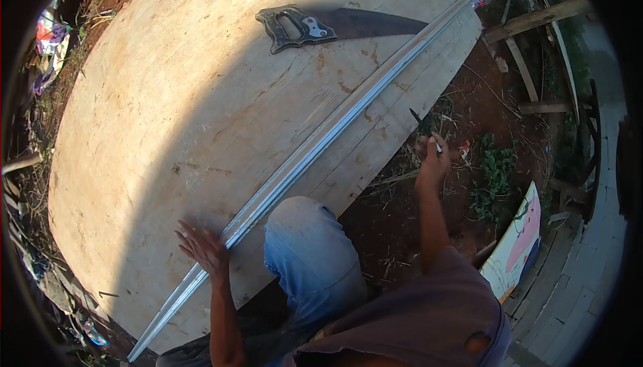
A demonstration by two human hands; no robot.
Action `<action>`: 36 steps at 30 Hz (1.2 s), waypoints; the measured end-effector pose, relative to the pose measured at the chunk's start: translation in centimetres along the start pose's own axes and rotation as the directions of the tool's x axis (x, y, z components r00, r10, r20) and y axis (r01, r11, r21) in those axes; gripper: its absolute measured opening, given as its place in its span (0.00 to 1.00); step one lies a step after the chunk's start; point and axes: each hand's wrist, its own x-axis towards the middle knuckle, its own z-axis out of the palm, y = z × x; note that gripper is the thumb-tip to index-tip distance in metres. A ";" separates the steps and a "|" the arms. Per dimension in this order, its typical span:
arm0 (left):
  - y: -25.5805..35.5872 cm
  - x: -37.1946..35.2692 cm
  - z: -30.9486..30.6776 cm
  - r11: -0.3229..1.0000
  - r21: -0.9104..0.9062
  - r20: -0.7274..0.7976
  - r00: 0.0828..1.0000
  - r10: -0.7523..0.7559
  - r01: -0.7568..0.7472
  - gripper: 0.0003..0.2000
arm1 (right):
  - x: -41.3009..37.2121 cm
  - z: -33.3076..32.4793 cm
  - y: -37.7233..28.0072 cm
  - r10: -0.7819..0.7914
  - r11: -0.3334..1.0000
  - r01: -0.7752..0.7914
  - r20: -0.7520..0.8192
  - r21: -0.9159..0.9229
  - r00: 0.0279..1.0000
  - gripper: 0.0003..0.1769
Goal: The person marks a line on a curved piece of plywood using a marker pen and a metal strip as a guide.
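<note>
A long silvery metal strip (335,126) runs diagonally across a large wooden board (181,112). My left hand (204,248) lies at the strip's lower part with its fingers spread, the palm side against the strip's edge. Beyond the board's right edge, my right hand (434,156) is closed around a thin dark pointed tool (420,119), its tip pointing up and left toward the board. A hand saw (355,24) with a worn handle lies flat near the top of the board, its blade tip at the strip.
My knee in jeans (305,233) rests on the board beside the strip. Wooden pieces (536,22) stand at the upper right. A painted panel (516,246) leans at the lower right, near green weeds (494,173). Litter (52,39) lies at the left.
</note>
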 end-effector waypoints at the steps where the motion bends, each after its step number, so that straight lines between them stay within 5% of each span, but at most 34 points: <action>1: 0.0 -0.1 -0.2 1.000 0.009 0.009 1.000 -0.018 0.018 0.31 | -3.2 -0.7 0.6 0.057 0.998 -0.057 -0.003 0.009 0.998 0.14; 8: 0.2 0.1 -3.2 1.000 0.013 0.047 0.999 0.022 -0.023 0.33 | -19.6 -10.1 -9.6 0.193 0.977 -0.196 -0.053 -0.077 0.980 0.13; 17: 5.3 -2.6 -29.5 0.990 -0.037 -0.001 0.991 -0.134 0.134 0.35 | -26.0 -25.7 -30.4 0.150 0.842 -0.225 -0.188 -0.490 0.971 0.14; 22: 4.7 -6.1 -42.0 0.978 -0.044 0.053 0.978 -0.202 0.204 0.37 | -27.2 -29.9 -40.4 0.284 0.917 -0.339 -0.251 -0.211 0.925 0.16; 27: 0.1 -11.2 -45.2 0.939 0.040 -0.076 0.938 -0.337 0.341 0.38 | -17.9 -31.5 -41.6 0.280 0.915 -0.334 -0.238 -0.226 0.930 0.18; 29: 3.6 -14.2 -49.0 0.758 0.069 0.139 0.747 -0.651 0.648 0.38 | -11.9 -32.2 -41.2 0.262 0.930 -0.315 -0.255 -0.191 0.931 0.17; 30: 3.0 -17.2 -48.2 0.801 0.121 -0.029 0.809 -0.588 0.587 0.37 | -8.1 -32.1 -40.5 0.252 0.946 -0.290 -0.237 -0.143 0.938 0.18; 32: 7.1 -22.9 -48.0 0.693 0.147 -0.177 0.708 -0.684 0.706 0.38 | 0.8 -31.6 -39.4 0.273 0.928 -0.303 -0.156 -0.217 0.949 0.16; 34: 15.8 -26.9 -48.1 0.426 0.067 -0.147 0.431 -0.890 0.902 0.39 | 8.1 -32.2 -38.4 0.187 0.915 -0.209 -0.097 -0.345 0.978 0.17; 36: 20.6 -29.5 -44.4 0.250 0.149 -0.146 0.272 -0.951 0.957 0.42 | 15.5 -31.0 -41.9 0.024 0.779 -0.070 -0.083 -0.623 0.996 0.19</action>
